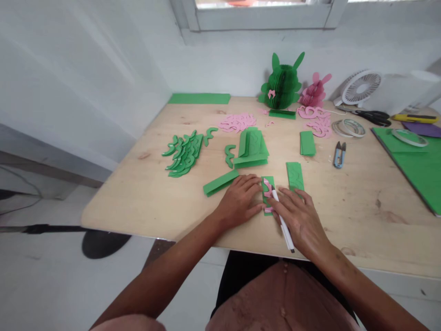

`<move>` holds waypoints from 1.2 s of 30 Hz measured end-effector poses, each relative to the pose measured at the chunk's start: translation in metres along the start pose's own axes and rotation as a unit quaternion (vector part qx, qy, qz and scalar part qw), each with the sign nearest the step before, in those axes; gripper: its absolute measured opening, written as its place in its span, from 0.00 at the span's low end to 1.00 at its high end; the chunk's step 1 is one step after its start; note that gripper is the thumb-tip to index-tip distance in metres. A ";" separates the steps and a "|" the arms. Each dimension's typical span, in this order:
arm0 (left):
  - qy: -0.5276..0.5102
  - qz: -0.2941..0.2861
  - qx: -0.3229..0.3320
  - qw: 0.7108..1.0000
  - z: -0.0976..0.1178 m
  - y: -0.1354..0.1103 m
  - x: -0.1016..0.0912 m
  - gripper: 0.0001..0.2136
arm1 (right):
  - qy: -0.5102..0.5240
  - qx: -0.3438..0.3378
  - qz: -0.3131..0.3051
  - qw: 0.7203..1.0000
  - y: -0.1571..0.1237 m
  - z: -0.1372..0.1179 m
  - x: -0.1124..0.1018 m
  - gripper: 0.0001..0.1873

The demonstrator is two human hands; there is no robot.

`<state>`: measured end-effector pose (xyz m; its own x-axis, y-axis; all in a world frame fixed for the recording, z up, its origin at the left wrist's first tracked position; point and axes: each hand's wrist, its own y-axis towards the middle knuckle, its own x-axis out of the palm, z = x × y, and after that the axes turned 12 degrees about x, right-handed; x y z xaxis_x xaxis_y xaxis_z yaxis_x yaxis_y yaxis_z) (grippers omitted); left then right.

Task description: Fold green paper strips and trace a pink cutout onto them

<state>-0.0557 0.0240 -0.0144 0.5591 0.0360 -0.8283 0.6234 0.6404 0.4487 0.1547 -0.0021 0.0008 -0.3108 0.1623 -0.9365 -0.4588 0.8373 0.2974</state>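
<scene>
In the head view, a small folded green paper strip (pixel 269 212) lies near the table's front edge with a pink paper cutout (pixel 268 191) on top. My left hand (pixel 241 201) rests flat beside it, fingers stretched out and fingertips at the strip's left edge. From the right, my right hand (pixel 303 223) holds a white pen (pixel 286 233) with a dark tip against the cutout. Just left of my left hand is a folded green strip (pixel 220 182). Another green piece (pixel 295 174) with drawn outlines lies beyond my right fingers.
Green cutouts (pixel 184 154) are heaped at left, pink cutouts (pixel 237 122) farther back. Folded green papers (pixel 253 147) lie mid-table. Thread snips (pixel 339 155), tape rolls (pixel 349 128), scissors (pixel 372 116) and a yellow cutter (pixel 415 118) lie right. A green paper figure (pixel 283 87) and small fan (pixel 361 87) stand behind.
</scene>
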 end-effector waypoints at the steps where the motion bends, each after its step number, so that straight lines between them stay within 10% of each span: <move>1: -0.001 -0.002 0.000 1.000 0.000 0.000 0.000 0.14 | 0.000 -0.002 0.000 1.000 0.000 0.000 0.000 0.17; 36: -0.015 -0.004 -0.011 1.000 0.001 0.000 -0.001 0.13 | 0.014 -0.005 0.016 1.000 -0.001 0.002 0.005 0.22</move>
<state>-0.0555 0.0229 -0.0128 0.5700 0.0077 -0.8216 0.6167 0.6568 0.4340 0.1559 -0.0010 -0.0045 -0.3494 0.1737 -0.9207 -0.4557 0.8271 0.3290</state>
